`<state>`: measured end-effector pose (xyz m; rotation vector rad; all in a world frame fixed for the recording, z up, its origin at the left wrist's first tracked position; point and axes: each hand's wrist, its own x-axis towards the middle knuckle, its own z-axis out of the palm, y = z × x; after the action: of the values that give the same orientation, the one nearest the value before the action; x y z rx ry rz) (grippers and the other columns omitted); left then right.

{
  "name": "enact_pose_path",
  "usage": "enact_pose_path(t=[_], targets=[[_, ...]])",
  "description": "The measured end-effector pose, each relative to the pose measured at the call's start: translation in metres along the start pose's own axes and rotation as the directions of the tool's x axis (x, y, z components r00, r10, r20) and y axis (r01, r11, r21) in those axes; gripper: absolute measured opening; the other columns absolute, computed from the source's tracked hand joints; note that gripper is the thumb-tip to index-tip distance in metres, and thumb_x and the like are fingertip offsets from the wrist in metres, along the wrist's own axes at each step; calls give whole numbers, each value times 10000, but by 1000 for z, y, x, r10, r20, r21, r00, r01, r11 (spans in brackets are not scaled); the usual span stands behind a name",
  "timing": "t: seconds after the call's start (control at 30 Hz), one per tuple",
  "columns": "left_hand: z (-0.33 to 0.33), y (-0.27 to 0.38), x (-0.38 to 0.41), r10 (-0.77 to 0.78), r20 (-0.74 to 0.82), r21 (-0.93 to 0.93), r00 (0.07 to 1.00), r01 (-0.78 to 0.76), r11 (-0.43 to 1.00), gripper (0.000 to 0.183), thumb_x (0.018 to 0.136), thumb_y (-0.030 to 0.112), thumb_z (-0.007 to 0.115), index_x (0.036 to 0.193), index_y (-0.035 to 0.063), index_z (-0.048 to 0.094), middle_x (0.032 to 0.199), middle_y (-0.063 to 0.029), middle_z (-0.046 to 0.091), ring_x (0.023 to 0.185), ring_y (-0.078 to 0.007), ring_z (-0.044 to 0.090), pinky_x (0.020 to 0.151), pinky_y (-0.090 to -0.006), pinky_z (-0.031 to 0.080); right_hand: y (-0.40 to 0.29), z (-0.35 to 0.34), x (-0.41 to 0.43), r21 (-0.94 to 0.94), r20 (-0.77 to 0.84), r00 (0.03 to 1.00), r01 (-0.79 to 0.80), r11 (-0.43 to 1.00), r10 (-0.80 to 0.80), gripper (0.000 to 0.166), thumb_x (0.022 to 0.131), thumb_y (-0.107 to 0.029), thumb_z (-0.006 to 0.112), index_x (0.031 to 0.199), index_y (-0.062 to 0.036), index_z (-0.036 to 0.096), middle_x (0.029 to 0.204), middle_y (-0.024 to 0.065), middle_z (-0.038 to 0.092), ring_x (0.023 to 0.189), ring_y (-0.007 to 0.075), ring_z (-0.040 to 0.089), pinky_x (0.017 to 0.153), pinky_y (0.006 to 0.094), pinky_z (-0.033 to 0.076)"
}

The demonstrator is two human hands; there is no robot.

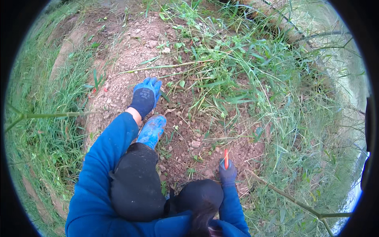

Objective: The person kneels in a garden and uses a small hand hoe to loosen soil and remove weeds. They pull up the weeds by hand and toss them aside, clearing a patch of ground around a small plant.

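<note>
My left hand (146,95), in a blue and dark coated work glove, reaches forward over the bare soil, just beyond a muddy blue boot (152,130). Its fingers lie close together, and what is under them is hidden. My right hand (227,173), also gloved, is low on the right beside my knee. It is closed around an orange handle (226,159) that points away from me; a thin, faint part runs on from the handle, too blurred to name. Ahead of both hands, green grass and weeds (219,83) grow and lie over the reddish, stony soil (127,62).
Tall grass (53,133) borders the soil on the left. A thick pale pole or pipe (275,17) runs along the upper right. Dry, branching stems (284,194) stick up at the lower right, and another green stem (50,115) crosses the left edge.
</note>
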<state>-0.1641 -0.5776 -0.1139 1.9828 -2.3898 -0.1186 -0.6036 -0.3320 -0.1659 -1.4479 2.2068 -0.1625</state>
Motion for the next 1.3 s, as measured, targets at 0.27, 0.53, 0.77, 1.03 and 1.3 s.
enact_pose_path(t=[0.27, 0.53, 0.77, 1.03, 1.3], targets=[[64, 39, 160, -89, 126, 210, 988, 61, 976, 1108, 723, 547, 758, 1545, 68, 190, 1603, -161, 194, 1484, -352, 168, 1202, -510, 110, 24, -8, 15, 354, 279, 936, -307, 883, 214, 273, 874, -327, 700, 935, -62, 680, 664, 41, 633, 598, 118, 599, 562, 309, 487], [164, 111, 233, 412, -164, -163, 896, -437, 885, 596, 897, 225, 508, 1451, 35, 399, 1521, -227, 346, 1418, -399, 307, 1158, -492, 266, -44, -12, 5, 243, 162, 878, -478, 844, 450, 390, 789, -426, 750, 1007, -104, 718, 799, 166, 698, 735, 306, 684, 696, 392, 524], [104, 174, 295, 389, 149, -280, 909, -339, 898, 838, 744, 317, 726, 1442, 5, 384, 1401, -271, 457, 1255, -440, 477, 1044, -496, 402, -125, 11, -33, 475, -33, 908, -353, 806, 418, 393, 788, -301, 786, 1091, -63, 705, 920, 152, 719, 846, 230, 707, 750, 370, 541], [66, 33, 531, -165, -182, -630, 969, 14, 776, 451, 819, 400, 661, 908, -42, 681, 904, -269, 683, 845, -433, 648, 745, -495, 492, -198, -32, -7, 800, -3, 898, -262, 540, 441, 299, 863, -109, 717, 1131, 14, 673, 967, 71, 707, 841, 110, 651, 745, 275, 531], [90, -65, 595, 191, 21, -329, 981, -174, 928, 311, 968, 364, 564, 952, 61, 632, 835, -14, 623, 677, -192, 568, 550, -346, 438, -197, -41, -31, 590, 91, 783, -540, 600, 616, 352, 876, -256, 712, 1168, -64, 663, 889, 41, 680, 758, 125, 629, 698, 290, 510]])
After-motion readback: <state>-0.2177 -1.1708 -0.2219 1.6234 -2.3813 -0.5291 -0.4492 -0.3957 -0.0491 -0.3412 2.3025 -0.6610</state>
